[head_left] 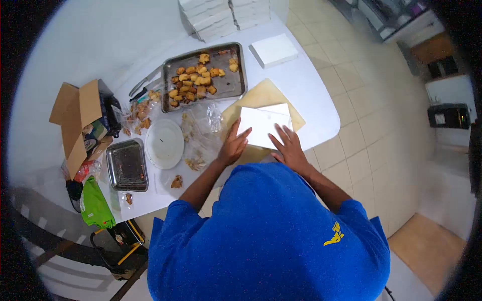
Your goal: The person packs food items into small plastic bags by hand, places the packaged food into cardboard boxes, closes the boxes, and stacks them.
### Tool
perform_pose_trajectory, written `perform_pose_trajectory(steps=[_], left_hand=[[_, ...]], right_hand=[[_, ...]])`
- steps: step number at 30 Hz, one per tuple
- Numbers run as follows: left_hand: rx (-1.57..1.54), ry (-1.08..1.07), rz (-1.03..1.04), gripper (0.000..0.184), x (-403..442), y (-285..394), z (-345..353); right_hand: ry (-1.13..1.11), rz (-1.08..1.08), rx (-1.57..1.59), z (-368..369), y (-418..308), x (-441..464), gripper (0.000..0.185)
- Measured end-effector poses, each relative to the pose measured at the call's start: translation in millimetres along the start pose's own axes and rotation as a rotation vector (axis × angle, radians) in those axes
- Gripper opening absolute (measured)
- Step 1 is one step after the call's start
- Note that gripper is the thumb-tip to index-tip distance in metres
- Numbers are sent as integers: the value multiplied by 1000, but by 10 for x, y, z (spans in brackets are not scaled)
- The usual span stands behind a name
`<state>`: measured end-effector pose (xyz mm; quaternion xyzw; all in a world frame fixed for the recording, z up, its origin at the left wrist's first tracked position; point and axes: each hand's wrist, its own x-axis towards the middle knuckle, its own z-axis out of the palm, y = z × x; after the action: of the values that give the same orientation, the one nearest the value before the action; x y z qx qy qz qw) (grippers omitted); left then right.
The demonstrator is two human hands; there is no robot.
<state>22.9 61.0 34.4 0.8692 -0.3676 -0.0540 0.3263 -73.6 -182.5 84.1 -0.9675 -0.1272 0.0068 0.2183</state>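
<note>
A person in a blue shirt (271,236) stands at a white table (319,105). The left hand (234,144) lies along the near left side of a flat white carton (263,123), its fingers extended and touching the edge; the right hand (289,149) rests on the top, fingers spread, ungripping. The carton sits on a beige board (263,93). Left of it are clear plastic bags (207,119) and a round white plate (164,144). Beyond, a metal baking tray (232,86) holds browned chunks (191,84); another white carton (274,50) lies to its right, near stacked white cartons (221,17).

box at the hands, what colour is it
White; the box shows in the head view, the only one.
</note>
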Motion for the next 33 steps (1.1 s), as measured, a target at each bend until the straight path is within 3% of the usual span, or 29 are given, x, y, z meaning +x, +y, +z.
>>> perform_pose_trajectory(steps=[2, 3, 6, 7, 10, 14, 15, 20, 22, 25, 26, 27, 28, 29, 32, 33], left_hand=[[-247, 142, -207, 54, -14, 80, 104], [-526, 272, -339, 56, 8, 192, 152], [-872, 26, -741, 60, 13, 209, 99], [-936, 45, -739, 57, -6, 137, 187], [-994, -2, -828, 44, 54, 246, 26], [-1231, 37, -920, 46, 135, 445, -246], [-1128, 30, -844, 47, 112, 443, -269], [-1258, 136, -823, 53, 109, 540, -353], [-1339, 228, -848, 54, 197, 435, -434], [-1531, 517, -629, 56, 584, -87, -616], [-1507, 621, -613, 55, 740, -310, -760], [-1375, 597, -572, 54, 1013, -231, -1179], [-1275, 715, -381, 54, 1328, -100, -1534], [-1176, 803, -354, 53, 1572, -188, -1774], [-1243, 888, -172, 56, 2299, -404, -2404], [-1243, 914, -218, 58, 2553, -562, -2562]], right_hand=[[155, 144, 136, 144, 27, -31, 66], [288, 270, 196, 172, -13, -52, 61], [80, 608, 805, 271, 65, -44, 60], [106, 745, 1081, 307, 39, -55, 64], [99, 859, 1432, 236, 19, -66, 71], [17, 917, 1498, -155, -23, 19, 64], [-5, 906, 1501, -175, -19, 17, 57], [-123, 808, 1571, -134, 65, 73, 52], [-36, 870, 1584, -193, 5, 247, 50], [112, 706, 1546, -454, 39, 557, 48], [101, 692, 1534, -466, 122, 610, 46], [87, 683, 1522, -438, 241, 644, 44], [71, 677, 1510, -441, 327, 667, 42], [66, 699, 1490, -458, 356, 694, 40], [61, 745, 1485, -349, 554, 686, 38], [78, 785, 1498, -326, 598, 683, 37]])
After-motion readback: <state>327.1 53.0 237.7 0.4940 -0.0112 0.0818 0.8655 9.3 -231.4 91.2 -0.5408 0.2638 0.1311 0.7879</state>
